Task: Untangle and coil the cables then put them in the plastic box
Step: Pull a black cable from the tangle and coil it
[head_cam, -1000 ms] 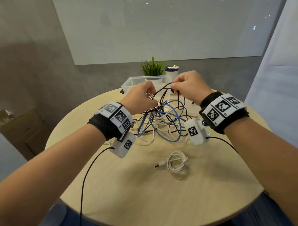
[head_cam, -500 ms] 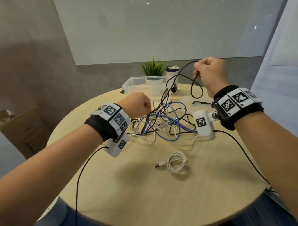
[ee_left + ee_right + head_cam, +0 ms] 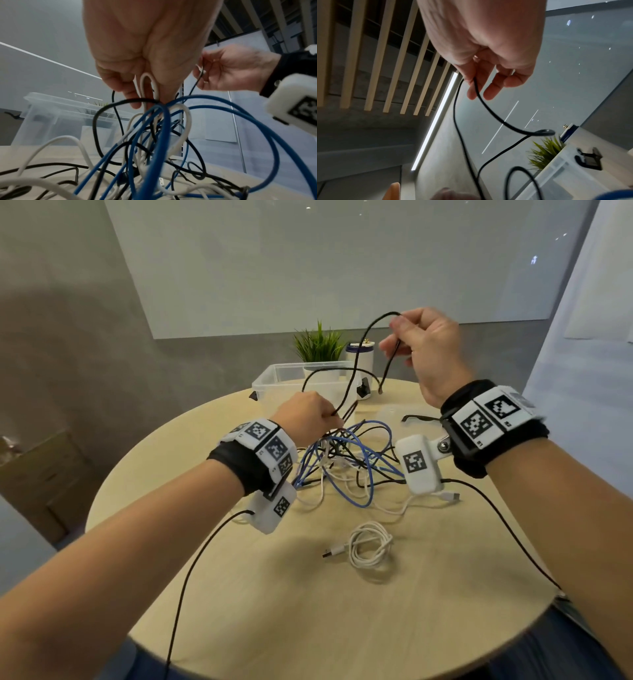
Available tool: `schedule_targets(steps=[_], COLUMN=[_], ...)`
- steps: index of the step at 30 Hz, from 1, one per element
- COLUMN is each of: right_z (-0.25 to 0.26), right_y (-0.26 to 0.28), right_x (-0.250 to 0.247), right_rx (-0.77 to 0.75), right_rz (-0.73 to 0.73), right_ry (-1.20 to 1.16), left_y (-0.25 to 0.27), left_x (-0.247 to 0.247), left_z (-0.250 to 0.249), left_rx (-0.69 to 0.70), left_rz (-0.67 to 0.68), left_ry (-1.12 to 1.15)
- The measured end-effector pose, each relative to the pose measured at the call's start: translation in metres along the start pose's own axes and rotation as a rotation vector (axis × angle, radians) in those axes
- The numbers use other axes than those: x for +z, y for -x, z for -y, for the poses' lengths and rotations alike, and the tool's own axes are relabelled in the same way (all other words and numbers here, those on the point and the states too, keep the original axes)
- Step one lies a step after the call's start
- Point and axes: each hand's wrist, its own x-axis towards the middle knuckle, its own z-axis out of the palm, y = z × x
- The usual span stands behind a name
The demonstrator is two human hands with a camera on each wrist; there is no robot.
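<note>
Head view: at centre frame the left hand (image 3: 308, 416) clutches the cable tangle (image 3: 346, 460), apparently anchoring it so that the right hand (image 3: 428, 350), raised at upper right, can draw the pinched black cable (image 3: 356, 361) free. A coiled white cable (image 3: 370, 546) lies apart at lower centre. Beyond, the clear plastic box (image 3: 270, 385) seems to hold no cables. Left wrist view: fingers (image 3: 123, 86) curl round white and black loops, with blue cable (image 3: 164, 128) below. Right wrist view: fingertips (image 3: 471, 81) pinch the black cable, its plug (image 3: 544, 132) dangling at centre right.

No readable text or numbers, only black-and-white square code markers (image 3: 475, 424) on the wristbands
</note>
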Motion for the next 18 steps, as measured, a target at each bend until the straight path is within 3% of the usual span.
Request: schedule_targets(steps=[3,6,9,12,15,18], right_z=[-0.018,-0.031,-0.032,-0.025,-0.019,-0.018], right_y=[-0.002,0.005,0.016,0.025,0.031,0.029], right_x=[-0.006,-0.007,0.002,0.018,0.035,0.044], right_rx=[0.077,0.154,0.166,0.114,0.045,0.032], right_rz=[0.017,0.07,0.078,0.214,0.365,0.352], right_ry=[0.202,0.377,0.204,-0.001,0.099,0.157], left_y=[0.002,-0.001,-0.005,-0.011,-0.014,-0.01], left_x=[-0.014,-0.038,-0.063,-0.082,-0.094,-0.097], left_z=[0.003,0.001,-0.005,-0.01,-0.014,-0.015], left_rx=[-0.08,-0.104,-0.161,-0.198,-0.131,-0.117], left_rz=[-0.149,-0.295,-0.345,-0.42,-0.451,-0.422], left_ry=[0.047,0.287,0.604,0.874,1.074,1.155])
